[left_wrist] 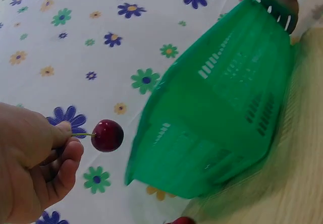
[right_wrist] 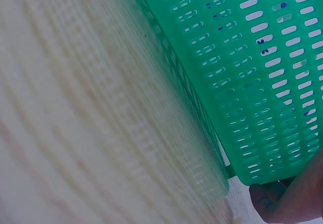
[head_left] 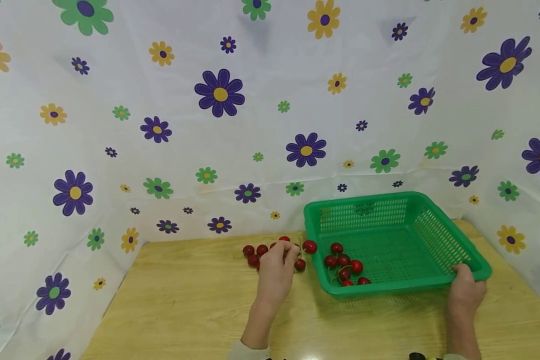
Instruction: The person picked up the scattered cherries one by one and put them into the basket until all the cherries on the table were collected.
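My left hand (head_left: 274,272) pinches a dark red cherry (left_wrist: 107,135) by its thin green stem, between thumb and forefinger. In the head view that cherry overlaps the left rim of a green plastic basket (head_left: 393,250). My right hand (head_left: 465,290) grips the basket's rim at its near right corner. Several cherries (head_left: 343,259) lie inside, gathered at the basket's left end. Beside it on the table, a loose group of cherries (head_left: 248,251) lies around and behind my left hand, which partly hides them.
The wooden table (head_left: 175,305) extends left and in front of the basket. A white sheet (head_left: 261,125) printed with flowers hangs behind and along both sides. Slotted walls of the basket fill much of the right wrist view.
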### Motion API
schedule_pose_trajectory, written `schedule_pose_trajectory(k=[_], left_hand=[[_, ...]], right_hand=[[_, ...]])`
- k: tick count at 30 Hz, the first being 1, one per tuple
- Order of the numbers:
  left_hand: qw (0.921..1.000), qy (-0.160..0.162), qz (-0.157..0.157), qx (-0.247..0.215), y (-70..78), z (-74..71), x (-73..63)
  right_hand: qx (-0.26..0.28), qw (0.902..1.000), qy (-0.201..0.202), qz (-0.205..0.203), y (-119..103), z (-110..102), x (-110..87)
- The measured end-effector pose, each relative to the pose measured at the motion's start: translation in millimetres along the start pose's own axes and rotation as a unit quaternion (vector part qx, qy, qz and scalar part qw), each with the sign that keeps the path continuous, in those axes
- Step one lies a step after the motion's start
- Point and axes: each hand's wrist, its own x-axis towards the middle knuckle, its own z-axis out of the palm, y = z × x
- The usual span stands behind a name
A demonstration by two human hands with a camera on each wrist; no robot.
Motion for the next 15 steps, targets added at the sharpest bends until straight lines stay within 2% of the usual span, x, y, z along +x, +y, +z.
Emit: schedule_pose_trajectory(k=[4,9,12,15], left_hand=[[0.9995,-0.028,0.017,-0.001,1.0,18.4,3.0],[0.9957,-0.062,0.046,0.051,3.6,37.2,14.0],[0.9883,-0.099,0.076,0.087,3.4,44.3,25.6],[0.9746,-0.144,0.101,0.138,0.8,48.9,38.6]], right_hand=[[-0.018,0.9998,-0.006,0.0,3.6,-0.7,-0.2],[-0.018,0.9998,-0.007,-0.009,4.0,-1.2,-0.4],[-0.023,0.9996,-0.002,-0.013,3.2,-0.9,0.3],[-0.033,0.9994,-0.002,-0.008,2.8,-0.4,0.8]])
